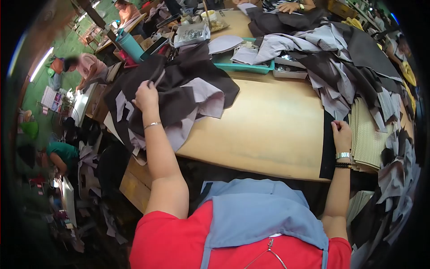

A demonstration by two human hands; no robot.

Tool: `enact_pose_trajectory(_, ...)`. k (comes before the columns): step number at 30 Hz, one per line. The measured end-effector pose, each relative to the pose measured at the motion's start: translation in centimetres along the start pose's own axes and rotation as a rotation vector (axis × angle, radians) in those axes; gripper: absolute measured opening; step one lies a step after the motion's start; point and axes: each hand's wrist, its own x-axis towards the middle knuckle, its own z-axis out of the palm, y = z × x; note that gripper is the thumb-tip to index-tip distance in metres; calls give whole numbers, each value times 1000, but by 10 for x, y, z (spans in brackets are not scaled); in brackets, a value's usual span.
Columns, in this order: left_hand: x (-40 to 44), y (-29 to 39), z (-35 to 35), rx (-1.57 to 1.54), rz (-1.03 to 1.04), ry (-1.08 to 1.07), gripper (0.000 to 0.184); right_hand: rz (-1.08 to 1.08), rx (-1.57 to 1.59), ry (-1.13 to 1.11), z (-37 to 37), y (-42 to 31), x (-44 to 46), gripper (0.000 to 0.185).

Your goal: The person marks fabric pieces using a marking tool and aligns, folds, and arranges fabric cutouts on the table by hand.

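At the table's left side, my left hand is closed on the edge of a dark cloth piece in a heap of dark and light grey cloth. My right hand is at the right side of the wooden table, its fingers pinched round a small thin object too small to name, over a black strip. Beside that hand stands a stack of cream textured sheets. Its wrist has a metal watch band and dark beads.
A teal tray and a white box of small parts stand at the back. More dark and grey cloth is piled at the right. Across the table are a co-worker's hands. Other people sit at the left.
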Motion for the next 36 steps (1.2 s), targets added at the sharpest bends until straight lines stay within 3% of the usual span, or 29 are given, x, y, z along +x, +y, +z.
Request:
enact_pose_trajectory(3, -26, 35, -28, -267, 208, 280, 26, 66, -173, -9, -6, -3, 4, 22)
enact_pose_trajectory(5, -69, 72, -42, -256, 569, 440, 25, 112, -233, -58, -12, 3, 5, 22)
enact_pose_trajectory(8, -167, 120, -47, -333, 1057, 192, 28, 74, -323, -95, -17, 6, 8, 25)
enact_pose_trajectory(11, -261, 121, -17, -367, 1374, -327, 38, 267, 162, -24, -28, -23, -2, 20)
enact_pose_trajectory(12, -279, 117, -12, -432, 1393, -498, 42, 252, 273, 55, -29, -28, -10, 14)
enact_pose_trajectory(14, -295, 115, -12, -547, 1432, -568, 44, 114, 363, 196, -26, -23, -26, 15)
enact_pose_trajectory(15, -299, 115, -12, -602, 1450, -604, 45, 146, 541, 216, -18, -11, -35, 16)
enact_pose_trajectory(16, -298, 117, -14, -644, 1469, -530, 45, 165, 757, 187, -21, -24, -42, 10)
enact_pose_trajectory(18, -283, 120, -21, -721, 1498, -369, 45, 185, 905, 219, -23, -44, -50, 14)
enact_pose_trajectory(19, -275, 123, -30, -663, 1411, -220, 41, 146, 843, 204, -24, -50, -52, 20)
enact_pose_trajectory(22, -257, 137, -43, -364, 915, -209, 73, -72, 601, 282, -14, -68, -46, 19)
enact_pose_trajectory(24, -244, 123, -9, -278, 861, -306, 88, -198, 491, 234, -17, -86, -40, 17)
enact_pose_trajectory(25, -238, 116, -7, -342, 820, -481, 65, -238, 450, 222, -17, -91, -38, 18)
enact_pose_trajectory(27, -226, 102, -1, -415, 902, -583, 44, -315, 402, 198, -17, -99, -33, 20)
enact_pose_trajectory(30, -196, 87, -23, -413, 1055, -659, 28, -348, 232, 161, -15, -98, -34, 21)
enact_pose_trajectory(33, -142, 62, -48, -369, 1041, -499, 30, -304, 281, 130, -17, -95, -41, 21)
enact_pose_trajectory(36, -101, 37, -81, -163, 761, -216, 28, -231, 418, 109, -16, -89, -43, 21)
